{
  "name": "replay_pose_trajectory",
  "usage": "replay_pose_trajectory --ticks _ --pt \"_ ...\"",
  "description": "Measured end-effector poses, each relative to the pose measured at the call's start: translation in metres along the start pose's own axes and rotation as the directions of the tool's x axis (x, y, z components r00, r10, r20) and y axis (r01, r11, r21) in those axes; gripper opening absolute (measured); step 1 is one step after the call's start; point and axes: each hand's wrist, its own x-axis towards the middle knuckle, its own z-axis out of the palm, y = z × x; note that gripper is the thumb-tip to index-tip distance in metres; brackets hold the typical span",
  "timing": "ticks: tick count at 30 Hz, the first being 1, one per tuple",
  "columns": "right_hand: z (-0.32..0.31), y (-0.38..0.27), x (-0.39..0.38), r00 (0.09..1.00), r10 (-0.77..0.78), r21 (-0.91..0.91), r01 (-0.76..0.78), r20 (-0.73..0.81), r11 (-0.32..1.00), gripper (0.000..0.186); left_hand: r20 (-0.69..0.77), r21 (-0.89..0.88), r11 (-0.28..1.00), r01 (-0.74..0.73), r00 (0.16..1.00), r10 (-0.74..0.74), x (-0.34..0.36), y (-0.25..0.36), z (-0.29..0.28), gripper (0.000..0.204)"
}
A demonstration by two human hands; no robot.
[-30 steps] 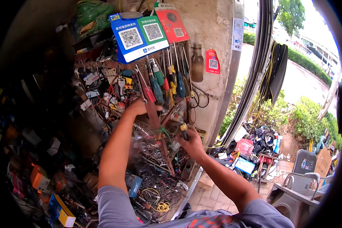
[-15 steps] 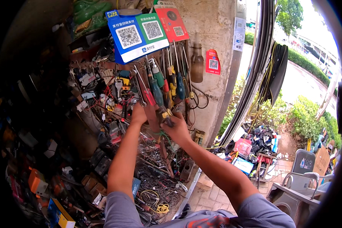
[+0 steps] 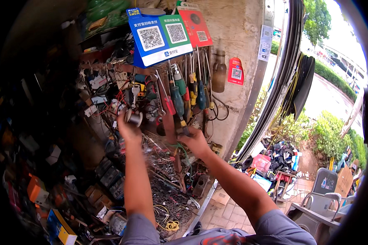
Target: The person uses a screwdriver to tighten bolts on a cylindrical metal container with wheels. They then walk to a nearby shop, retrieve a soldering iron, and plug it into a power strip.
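My left hand (image 3: 129, 130), slightly blurred, is closed around a small spool of silvery wire (image 3: 133, 117) in front of the cluttered wall. My right hand (image 3: 194, 142) grips a black-and-yellow handled tool (image 3: 185, 128), just below the hanging screwdrivers. Its far end is hard to make out. A row of tools hangs above it: a red-handled screwdriver (image 3: 169, 105), a teal-handled screwdriver (image 3: 177, 100) and a blue-handled screwdriver (image 3: 201, 97). Between my two hands a rusty metal upright (image 3: 168, 128) runs downward.
Blue-green and red code signs (image 3: 161, 38) stand above the tools. A brown bottle (image 3: 219, 72) is against the wall on the right. Below lies a heap of metal scraps (image 3: 171, 204) with a yellow cable coil (image 3: 172, 226). Outside are a junk pile (image 3: 276, 159) and a grey chair (image 3: 325, 181).
My left hand has moved left, away from the metal upright, and the wire spool now shows in it. My right hand still holds its tool. The whole view has shifted slightly.
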Motion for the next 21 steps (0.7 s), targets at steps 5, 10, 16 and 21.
replay_pose_trajectory --ticks 5,10,16,21 --pt "-0.011 -0.009 0.01 0.975 0.111 0.031 -0.119 0.193 0.992 0.019 0.275 0.487 0.866 0.11 0.922 -0.271 -0.026 0.029 -0.072 0.023" --pt "-0.019 -0.001 0.02 0.943 0.202 0.019 -0.214 0.263 0.977 0.024 0.238 0.969 0.186 -0.162 0.812 -0.532 -0.051 0.012 -0.04 0.072" --pt "-0.012 -0.012 0.034 0.889 0.289 0.136 -0.355 0.356 0.925 0.031 0.396 0.916 0.272 -0.295 0.776 -0.491 -0.042 0.011 -0.033 0.076" --pt "-0.039 0.013 0.024 0.92 0.371 0.181 -0.389 0.123 0.903 0.039 0.327 0.944 0.219 -0.248 0.804 -0.498 -0.051 -0.023 -0.026 0.081"
